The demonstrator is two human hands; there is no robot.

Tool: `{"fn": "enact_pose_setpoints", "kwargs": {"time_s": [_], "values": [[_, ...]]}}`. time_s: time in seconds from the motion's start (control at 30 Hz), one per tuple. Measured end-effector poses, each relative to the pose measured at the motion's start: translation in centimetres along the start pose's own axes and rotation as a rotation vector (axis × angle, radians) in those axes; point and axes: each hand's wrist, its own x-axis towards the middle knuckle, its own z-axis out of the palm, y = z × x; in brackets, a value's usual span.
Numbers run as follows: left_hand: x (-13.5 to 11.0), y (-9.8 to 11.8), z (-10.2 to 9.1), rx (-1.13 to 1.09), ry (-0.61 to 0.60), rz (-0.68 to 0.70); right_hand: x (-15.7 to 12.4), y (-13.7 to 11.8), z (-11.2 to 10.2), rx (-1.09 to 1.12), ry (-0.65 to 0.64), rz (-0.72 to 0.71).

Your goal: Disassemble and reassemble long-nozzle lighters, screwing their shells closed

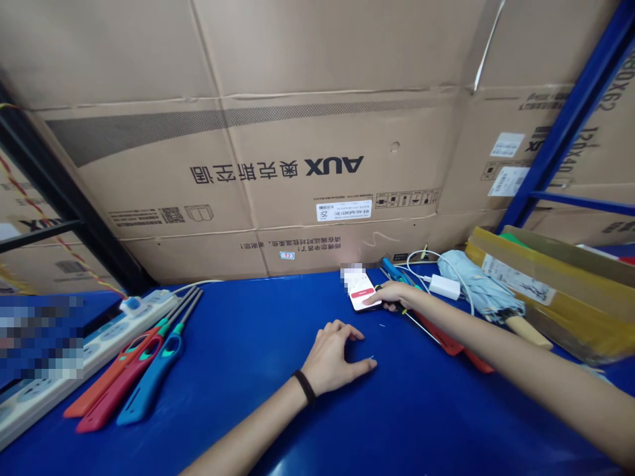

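Red-banded white phone screen (361, 285), solid blue tabletop (223, 360)

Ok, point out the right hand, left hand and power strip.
Right hand (395, 294): head view, back of hand.
Left hand (327, 362): head view, back of hand.
Power strip (112, 337): head view, socket face.

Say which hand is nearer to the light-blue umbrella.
Right. The right hand is to the left of the umbrella; the left hand is farther left and closer to the camera.
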Motion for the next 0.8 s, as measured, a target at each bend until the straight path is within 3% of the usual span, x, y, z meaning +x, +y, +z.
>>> {"fn": "enact_pose_setpoints", "kwargs": {"time_s": [0.27,0.4,0.63,0.8], "values": [[0.2,0.8,0.6,0.112,-0.037,0.001,-1.2,-1.2,-0.6,-0.226,0.036,-0.023],[0.1,0.9,0.8,0.133,-0.033,0.006,-2.4,-0.3,-0.9,-0.308,0.111,-0.077],[1.0,1.1,1.1,0.169,-0.025,0.035,-4.9,3.2,1.4,-0.371,0.332,-0.301],[2.9,1.0,1.5,0.218,0.003,0.043,-5.1,3.1,2.3,-0.432,0.373,-0.314]]}}
